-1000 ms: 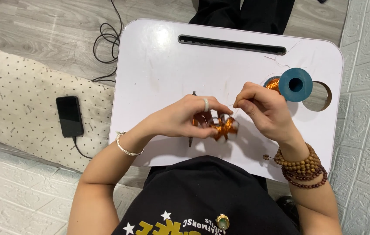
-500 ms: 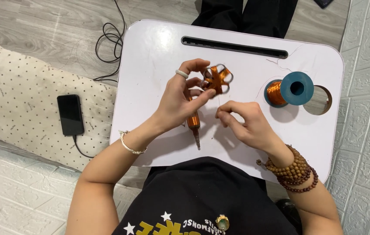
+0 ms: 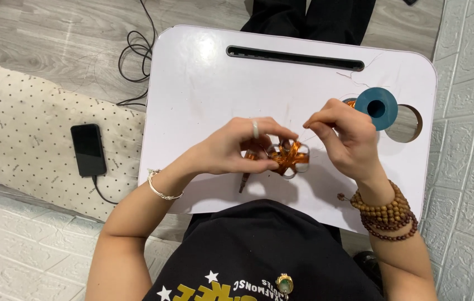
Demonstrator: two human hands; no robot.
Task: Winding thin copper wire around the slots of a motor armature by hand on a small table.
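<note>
both forearms are reaching forward and angling inward, hands nearly meeting. the left hand [image 3: 231,147] is lying palm down, fingers curling in a closed grip, a ring showing on one finger and a thin bangle at the wrist. the right hand [image 3: 343,136] is pinching thumb against forefinger, wrist wearing stacked bead bracelets.

black tee [image 3: 259,251], bead bracelets [image 3: 384,214] — ring [image 3: 256,129]
</note>
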